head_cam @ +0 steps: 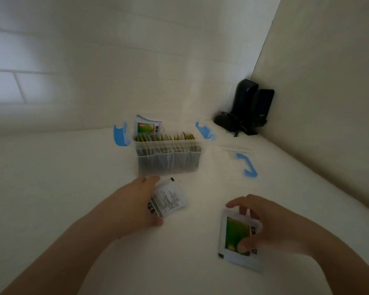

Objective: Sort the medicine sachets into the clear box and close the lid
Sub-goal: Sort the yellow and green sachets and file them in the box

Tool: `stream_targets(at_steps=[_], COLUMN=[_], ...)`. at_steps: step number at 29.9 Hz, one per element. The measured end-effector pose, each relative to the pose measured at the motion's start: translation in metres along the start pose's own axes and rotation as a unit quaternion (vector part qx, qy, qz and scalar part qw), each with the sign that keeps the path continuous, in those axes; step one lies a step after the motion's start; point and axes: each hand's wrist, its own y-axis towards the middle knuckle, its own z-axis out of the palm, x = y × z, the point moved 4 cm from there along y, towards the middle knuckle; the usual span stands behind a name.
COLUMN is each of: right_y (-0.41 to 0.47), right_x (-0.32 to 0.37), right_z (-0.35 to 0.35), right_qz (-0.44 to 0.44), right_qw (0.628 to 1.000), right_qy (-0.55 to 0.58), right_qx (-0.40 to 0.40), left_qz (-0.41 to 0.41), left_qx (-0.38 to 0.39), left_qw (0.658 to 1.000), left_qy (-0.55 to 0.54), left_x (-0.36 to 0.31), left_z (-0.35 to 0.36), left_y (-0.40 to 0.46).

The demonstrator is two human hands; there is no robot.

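Note:
A clear box (168, 158) stands open mid-counter, packed with several upright sachets; one green-and-white sachet (147, 126) sticks up at its back left. Blue latches (120, 134) hang at its left and right ends. The clear lid (235, 151) with a blue handle (248, 166) lies flat to the box's right. My left hand (134, 204) grips a white sachet (168, 200), printed side up, just in front of the box. My right hand (264, 224) curls its fingers around a green-faced sachet (235, 236) lying on the counter at the near right.
The white counter (73, 188) meets a tiled wall behind and a plain wall on the right. A black device (248, 107) with cables sits in the back right corner.

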Motion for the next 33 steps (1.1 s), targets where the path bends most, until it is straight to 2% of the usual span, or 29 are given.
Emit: stream_targets(at_steps=[3,8,10,12,15,18,22,25,29,33], right_y=[0.011,0.043,0.051,0.053,0.058,0.063,0.064,0.063,0.063,0.061], right_x=[0.006,0.033,0.036,0.034,0.033,0.036,0.033,0.029,0.036,0.043], right_z=[0.006,0.003,0.007,0.017,0.030,0.031,0.031,0.031,0.032,0.029], right_qz=[-0.004,-0.056,-0.067,-0.083,-0.103,-0.112,-0.107,-0.106,-0.138,-0.181], right_qw=[0.999,0.986,0.957,0.910,0.875,0.849,0.809,0.773,0.756,0.733], right_qy=[0.044,0.149,0.263,0.374,0.438,0.480,0.546,0.603,0.624,0.640], right_qx=[0.011,-0.044,-0.099,-0.158,-0.178,-0.188,-0.188,-0.166,-0.143,-0.141], left_qz=[-0.008,0.108,0.144,0.168,0.183,0.200,0.178,0.174,0.175,0.124], left_qx=[-0.023,-0.169,-0.184,-0.197,-0.216,-0.193,-0.165,-0.148,-0.202,-0.216], left_qw=[0.998,0.959,0.945,0.932,0.917,0.913,0.916,0.904,0.916,0.882], left_qy=[-0.053,-0.199,-0.230,-0.255,-0.280,-0.298,-0.320,-0.362,-0.298,-0.400], left_x=[-0.007,-0.021,-0.018,-0.012,-0.012,-0.019,-0.024,-0.028,-0.028,-0.027], left_z=[-0.005,-0.014,-0.011,-0.009,-0.005,0.001,0.004,0.002,0.002,0.007], left_y=[0.009,0.018,0.017,0.015,0.013,0.014,0.016,0.011,0.006,0.012])
